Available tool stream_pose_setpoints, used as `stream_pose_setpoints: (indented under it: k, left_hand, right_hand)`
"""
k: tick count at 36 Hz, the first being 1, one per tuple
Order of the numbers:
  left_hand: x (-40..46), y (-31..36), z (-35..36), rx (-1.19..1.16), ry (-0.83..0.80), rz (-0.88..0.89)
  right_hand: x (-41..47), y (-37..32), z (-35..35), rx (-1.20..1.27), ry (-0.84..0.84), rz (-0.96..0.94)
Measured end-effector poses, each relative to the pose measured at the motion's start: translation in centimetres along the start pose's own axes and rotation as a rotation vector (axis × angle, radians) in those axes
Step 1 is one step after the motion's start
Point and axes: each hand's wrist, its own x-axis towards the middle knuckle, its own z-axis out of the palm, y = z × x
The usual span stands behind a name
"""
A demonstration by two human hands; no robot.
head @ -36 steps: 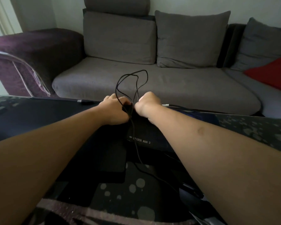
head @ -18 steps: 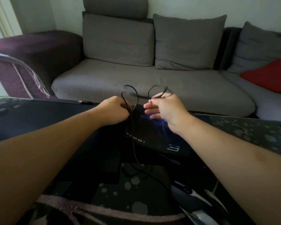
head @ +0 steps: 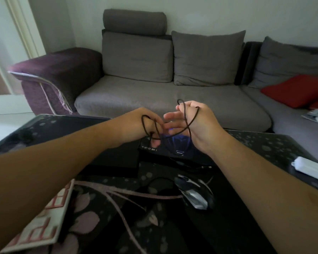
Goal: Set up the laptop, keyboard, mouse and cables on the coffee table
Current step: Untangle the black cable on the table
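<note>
A thin black cable [head: 188, 123] loops between both hands above the dark glass coffee table [head: 268, 143]. My left hand [head: 136, 125] grips one end of the loops, fingers curled round the cable. My right hand [head: 195, 120] has the cable draped over its palm and thumb, fingers fairly straight. Below the hands lies a dark mouse pad [head: 173, 149] with white lettering. A black and silver mouse [head: 195, 194] sits on the table nearer me, its cord curling to the left. A white keyboard [head: 44, 222] with red-outlined keys shows at the lower left, partly hidden by my left arm.
A grey sofa [head: 173, 99] with cushions stands just behind the table, a purple armrest [head: 57, 70] at its left and a red cushion [head: 299, 90] at its right. A white object [head: 308, 169] lies on the table's right side. A patterned rug shows through the glass.
Both hands have lifted off the table with the cable. My right hand has opened and turned palm up, the loops now draped over it. The view has tilted down, showing mouse and keyboard.
</note>
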Motion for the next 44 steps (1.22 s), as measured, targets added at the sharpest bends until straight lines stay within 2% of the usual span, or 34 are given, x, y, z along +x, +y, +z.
stream_pose_setpoints:
  k: [3, 8, 13, 17, 21, 24, 27, 30, 32, 38, 42, 44]
  left_hand:
    - [-2.2, 2.8, 0.3, -0.068, 0.074, -0.024]
    - [-4.9, 7.8, 1.0, -0.225, 0.223, -0.008]
    - [-6.5, 13.4, 2.6, -0.469, 0.148, 0.042]
    - [-6.4, 17.3, 5.0, -0.659, 0.133, -0.009]
    - [-6.5, 20.3, 7.6, -0.784, 0.137, -0.026]
    - [-6.2, 21.8, 8.5, -0.828, 0.145, 0.007]
    - [-5.8, 22.8, 8.8, -0.753, 0.187, 0.042]
    - [-5.3, 23.1, 9.5, -0.568, 0.218, 0.103]
    - [-4.9, 22.8, 10.3, -0.446, 0.224, 0.162]
    - [-3.2, 20.7, 15.6, 0.197, 0.264, 0.438]
    - [-1.4, 19.5, 20.4, 0.302, 0.068, 0.463]
    - [-0.1, 19.0, 23.1, 0.358, 0.006, 0.457]
  right_hand:
    - [-2.9, -1.7, -0.7, -0.140, 0.012, -0.070]
    - [-7.1, -2.3, -2.1, -0.298, 0.039, -0.031]
    - [-12.2, -1.7, -1.9, -0.393, -0.225, 0.010]
    - [-15.1, -0.6, -0.8, -0.495, -0.417, 0.014]
    - [-16.4, 0.0, -0.7, -0.506, -0.391, 0.024]
    - [-17.0, -0.6, -1.8, -0.790, -0.336, 0.025]
    - [-17.5, -1.1, -4.3, -0.955, -0.173, 0.067]
    - [-17.8, -2.2, -8.1, -0.864, 0.104, 0.030]
    - [-18.1, -3.5, -10.6, -0.885, 0.228, -0.033]
    - [-19.7, -6.1, -17.8, -1.089, 0.407, -0.150]
    - [-20.6, -6.0, -22.5, -0.995, 0.557, -0.215]
    - [-21.1, -6.3, -24.6, -0.927, 0.493, -0.089]
